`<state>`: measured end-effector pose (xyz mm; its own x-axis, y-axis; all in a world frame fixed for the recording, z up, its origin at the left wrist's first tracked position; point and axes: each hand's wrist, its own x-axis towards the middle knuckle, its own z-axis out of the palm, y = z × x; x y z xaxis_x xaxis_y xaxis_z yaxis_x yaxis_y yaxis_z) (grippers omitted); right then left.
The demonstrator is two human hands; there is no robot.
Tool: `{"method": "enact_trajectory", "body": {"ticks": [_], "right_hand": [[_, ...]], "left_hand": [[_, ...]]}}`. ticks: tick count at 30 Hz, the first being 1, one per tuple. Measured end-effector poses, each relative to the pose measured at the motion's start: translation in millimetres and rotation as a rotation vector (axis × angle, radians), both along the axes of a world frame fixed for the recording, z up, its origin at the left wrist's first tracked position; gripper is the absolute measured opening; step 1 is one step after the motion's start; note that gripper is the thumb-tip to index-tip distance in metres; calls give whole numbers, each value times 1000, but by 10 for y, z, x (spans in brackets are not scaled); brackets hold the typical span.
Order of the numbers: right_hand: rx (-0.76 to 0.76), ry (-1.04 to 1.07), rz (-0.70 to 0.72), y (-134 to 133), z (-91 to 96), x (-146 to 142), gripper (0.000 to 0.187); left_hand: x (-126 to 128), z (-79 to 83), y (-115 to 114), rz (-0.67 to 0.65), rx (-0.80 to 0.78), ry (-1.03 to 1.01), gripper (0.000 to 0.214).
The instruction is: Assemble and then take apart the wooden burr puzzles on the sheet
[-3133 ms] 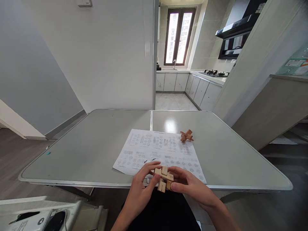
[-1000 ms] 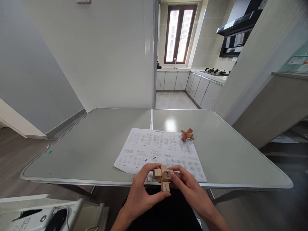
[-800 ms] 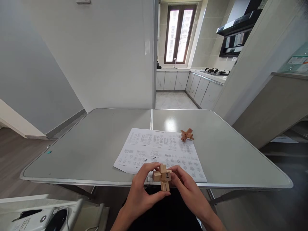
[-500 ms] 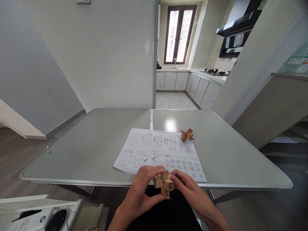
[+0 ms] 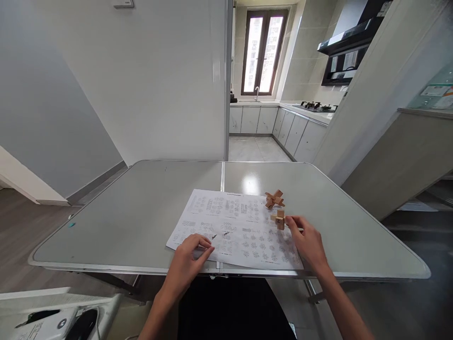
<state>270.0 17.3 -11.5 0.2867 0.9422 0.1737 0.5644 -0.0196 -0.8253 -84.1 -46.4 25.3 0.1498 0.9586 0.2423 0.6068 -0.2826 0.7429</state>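
My right hand pinches the right end of a light wooden burr puzzle, a cross of interlocked blocks with a dark "2" on one face. It is at the right part of a printed paper sheet; whether it touches the sheet I cannot tell. Just behind it lies a second, redder wooden burr puzzle, at the sheet's far right corner. My left hand is over the sheet's near left corner, its fingers curved, with a small gap between thumb and forefinger and nothing in them.
The sheet lies on a grey folding table with a metal rim and a centre seam. A small teal bit is near the left edge. At the lower left stands a white cart holding a white box. A kitchen is beyond.
My right hand has carried the light burr puzzle from the near table edge, forward and right, to beside the redder one. My left hand has let go of it and moved left over the sheet.
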Motion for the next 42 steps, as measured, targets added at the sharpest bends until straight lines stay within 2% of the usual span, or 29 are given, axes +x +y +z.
{"method": "enact_trajectory", "body": {"ticks": [5, 12, 18, 23, 25, 30, 32, 42], "right_hand": [[-18, -13, -92, 198, -121, 141, 48], [-27, 22, -134, 231, -162, 124, 50], [-45, 74, -123, 158, -149, 125, 52], [-9, 173, -166, -46, -150, 36, 58], [34, 188, -109, -143, -152, -58, 54], [-3, 191, 243, -296, -147, -299, 45], [-23, 192, 323, -303, -154, -337, 46], [-2, 208, 344, -275, -176, -360, 44]], "left_hand": [[-61, -10, 22, 28, -88, -87, 30], [-85, 27, 20, 47, -107, -125, 30], [-111, 15, 19, 56, -146, -97, 32], [-104, 21, 25, 62, -160, -87, 32], [-100, 29, 23, 66, -156, -91, 31], [-93, 57, 2, 72, -163, -93, 29], [-93, 60, -4, 70, -152, -79, 28], [-106, 33, 8, 63, -129, -27, 30]]}}
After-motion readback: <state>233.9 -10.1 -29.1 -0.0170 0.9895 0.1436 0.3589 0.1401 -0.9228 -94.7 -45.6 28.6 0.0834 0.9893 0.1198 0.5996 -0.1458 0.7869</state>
